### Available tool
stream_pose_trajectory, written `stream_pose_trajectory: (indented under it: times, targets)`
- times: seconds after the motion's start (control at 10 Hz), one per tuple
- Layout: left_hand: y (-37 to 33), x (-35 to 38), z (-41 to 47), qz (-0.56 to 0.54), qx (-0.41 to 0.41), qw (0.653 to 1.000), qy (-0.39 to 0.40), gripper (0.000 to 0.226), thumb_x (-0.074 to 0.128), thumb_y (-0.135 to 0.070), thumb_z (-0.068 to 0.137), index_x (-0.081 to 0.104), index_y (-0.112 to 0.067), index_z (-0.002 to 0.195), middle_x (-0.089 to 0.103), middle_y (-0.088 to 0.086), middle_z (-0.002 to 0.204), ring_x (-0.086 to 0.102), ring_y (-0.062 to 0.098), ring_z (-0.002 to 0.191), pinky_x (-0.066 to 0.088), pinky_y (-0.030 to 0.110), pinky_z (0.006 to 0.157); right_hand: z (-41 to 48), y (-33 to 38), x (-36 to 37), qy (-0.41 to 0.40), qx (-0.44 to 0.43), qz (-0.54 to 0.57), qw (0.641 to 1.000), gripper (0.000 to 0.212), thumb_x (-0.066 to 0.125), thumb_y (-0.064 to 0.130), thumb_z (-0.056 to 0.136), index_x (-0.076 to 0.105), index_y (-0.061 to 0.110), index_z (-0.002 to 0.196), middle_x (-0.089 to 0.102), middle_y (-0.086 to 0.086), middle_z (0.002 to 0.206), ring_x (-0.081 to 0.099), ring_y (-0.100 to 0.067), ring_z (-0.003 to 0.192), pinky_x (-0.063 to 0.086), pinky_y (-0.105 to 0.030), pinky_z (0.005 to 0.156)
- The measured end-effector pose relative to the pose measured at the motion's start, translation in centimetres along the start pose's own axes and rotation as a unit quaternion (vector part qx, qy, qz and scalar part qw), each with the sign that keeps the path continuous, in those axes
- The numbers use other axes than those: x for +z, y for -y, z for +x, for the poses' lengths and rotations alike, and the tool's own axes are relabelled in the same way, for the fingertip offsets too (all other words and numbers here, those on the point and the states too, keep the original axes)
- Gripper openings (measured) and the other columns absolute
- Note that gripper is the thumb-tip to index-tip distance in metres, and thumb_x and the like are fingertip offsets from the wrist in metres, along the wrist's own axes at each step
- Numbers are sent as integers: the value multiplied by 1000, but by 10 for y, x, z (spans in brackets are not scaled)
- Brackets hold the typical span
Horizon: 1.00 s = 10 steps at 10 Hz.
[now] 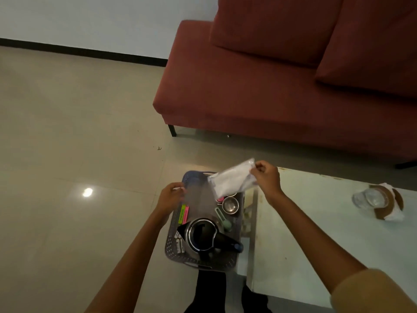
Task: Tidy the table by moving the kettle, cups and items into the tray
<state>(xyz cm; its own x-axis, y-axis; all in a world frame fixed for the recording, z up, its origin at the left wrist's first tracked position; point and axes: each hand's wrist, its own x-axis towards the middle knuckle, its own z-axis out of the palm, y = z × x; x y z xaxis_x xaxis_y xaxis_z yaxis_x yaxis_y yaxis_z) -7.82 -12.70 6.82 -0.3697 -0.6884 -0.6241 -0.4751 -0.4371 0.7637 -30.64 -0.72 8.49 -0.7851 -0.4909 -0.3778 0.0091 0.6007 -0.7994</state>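
A grey perforated tray (pixel 173 249) sits at the left end of the glass table. In it stand a black kettle (pixel 204 236) with its lid open, a steel cup (pixel 230 205), pink and green sticky strips (pixel 184 213) and a few small items. My right hand (pixel 267 177) pinches the top of a white plastic packet (pixel 232 179), which hangs over the tray's far end. My left hand (pixel 170 196) pinches a thin, see-through plastic sheet or bag near the tray's left rim; it is hard to make out.
The glass table (pixel 316 233) stretches to the right, bearing an upturned glass (pixel 370 198) on a brown coaster and white cloth. A red sofa (pixel 270 86) stands beyond the table. Tiled floor lies to the left.
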Motion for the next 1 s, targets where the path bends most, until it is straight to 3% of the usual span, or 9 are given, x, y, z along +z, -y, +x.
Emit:
stream_pose_trajectory:
  times: [0.1, 0.3, 0.4, 0.5, 0.6, 0.7, 0.8, 0.9, 1.0]
  targets:
    - [4, -7, 14, -12, -13, 1000, -9, 9, 47, -8, 95, 55, -7, 98, 61, 11, 85, 57, 16, 67, 40, 10, 39, 20, 12, 25, 14, -55, -73, 996, 14, 56, 2, 85, 64, -1, 96, 60, -9, 87, 56, -24, 81, 47, -35, 71]
    - [34, -15, 39, 27, -42, 999, -2, 15, 49, -20, 94, 62, -18, 87, 67, 18, 105, 64, 28, 91, 46, 25, 65, 38, 0, 101, 134, -109, -182, 968, 14, 52, 8, 88, 64, 6, 94, 66, -14, 93, 60, -28, 85, 50, -39, 75]
    - [50, -18, 50, 31, -54, 998, 5, 20, 48, -19, 95, 61, -6, 104, 67, 20, 105, 63, 28, 86, 47, 23, 65, 43, -6, 139, 204, -125, -238, 941, 15, 47, 4, 86, 61, 7, 81, 64, -16, 85, 58, -32, 80, 49, -42, 70]
    - [64, -20, 58, 9, -66, 998, 8, 17, 48, -17, 95, 59, -7, 103, 66, 14, 100, 63, 25, 88, 48, 20, 65, 55, -14, 170, 241, -131, -296, 915, 27, 45, 2, 82, 47, 19, 62, 58, -13, 76, 54, -31, 74, 39, -38, 63]
    - [75, -22, 61, -10, -71, 997, 10, 12, 50, -17, 94, 61, -13, 94, 65, 13, 100, 63, 26, 91, 50, 24, 69, 66, -21, 190, 278, -100, -329, 897, 20, 44, 0, 83, 58, 14, 80, 64, -18, 95, 57, -34, 86, 37, -32, 68]
    - [84, -24, 63, -19, -83, 996, 4, 10, 51, -16, 93, 61, -14, 94, 66, 16, 104, 64, 29, 95, 52, 32, 76, 73, -29, 201, 271, -83, -339, 897, 24, 43, 4, 85, 60, 11, 101, 62, -18, 113, 57, -33, 98, 40, -33, 74]
    - [85, -25, 65, -3, -91, 996, 8, 15, 50, -14, 93, 62, -9, 101, 66, 18, 106, 64, 32, 98, 51, 39, 83, 76, -35, 202, 247, -85, -380, 887, 33, 48, 14, 88, 52, 10, 121, 51, -16, 126, 47, -34, 115, 44, -41, 91]
    - [85, -24, 67, 8, -90, 996, 15, 15, 50, -15, 93, 63, -11, 99, 66, 18, 107, 65, 32, 96, 50, 36, 78, 78, -36, 195, 221, -84, -388, 891, 45, 50, 13, 87, 45, 13, 132, 41, -12, 135, 37, -32, 123, 41, -42, 97]
    - [78, -19, 68, 23, -76, 997, 19, 16, 48, -14, 94, 63, -10, 99, 66, 16, 102, 62, 24, 87, 46, 25, 66, 66, -52, 187, 169, -91, -355, 915, 49, 49, 2, 85, 46, 8, 133, 41, -13, 137, 39, -31, 125, 41, -41, 101]
